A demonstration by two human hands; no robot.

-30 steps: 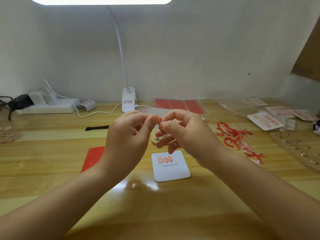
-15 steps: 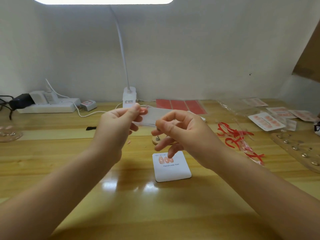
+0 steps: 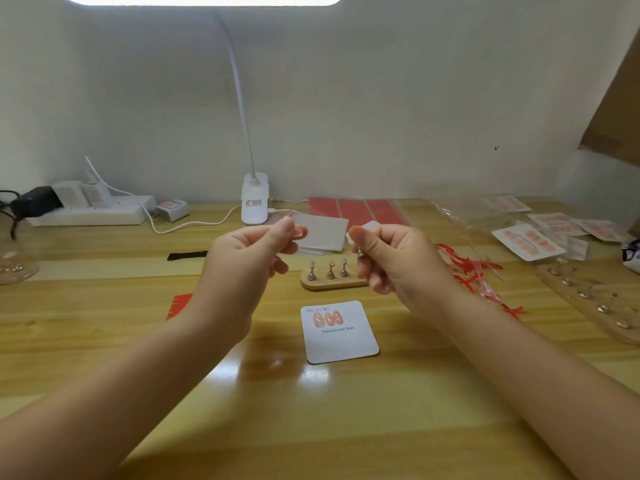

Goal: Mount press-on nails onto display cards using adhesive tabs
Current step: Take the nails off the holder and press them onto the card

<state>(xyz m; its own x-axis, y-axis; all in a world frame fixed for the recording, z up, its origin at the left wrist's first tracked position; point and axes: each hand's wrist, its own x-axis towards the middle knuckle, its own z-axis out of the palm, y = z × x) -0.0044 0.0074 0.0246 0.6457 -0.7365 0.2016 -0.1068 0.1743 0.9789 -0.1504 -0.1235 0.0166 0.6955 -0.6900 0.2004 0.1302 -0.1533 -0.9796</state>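
Hands pulled apart: left hand (image 3: 258,249) pinches something small, maybe a nail; right hand (image 3: 388,254) pinches a metal holder. Card (image 3: 341,341) awaits fourth nail.

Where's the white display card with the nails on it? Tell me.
In the head view the display card lies flat on the wooden table, near centre, between the two forearms, just in front of the small wooden stand holding metal pegs.

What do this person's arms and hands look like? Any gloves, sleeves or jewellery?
Both arms are bare from the bottom edge of the picture up to the hands: no sleeves show. The left hand and the right hand wear no gloves, and no rings, watch or bracelets are visible. The fingernails that show are short and look unpainted.
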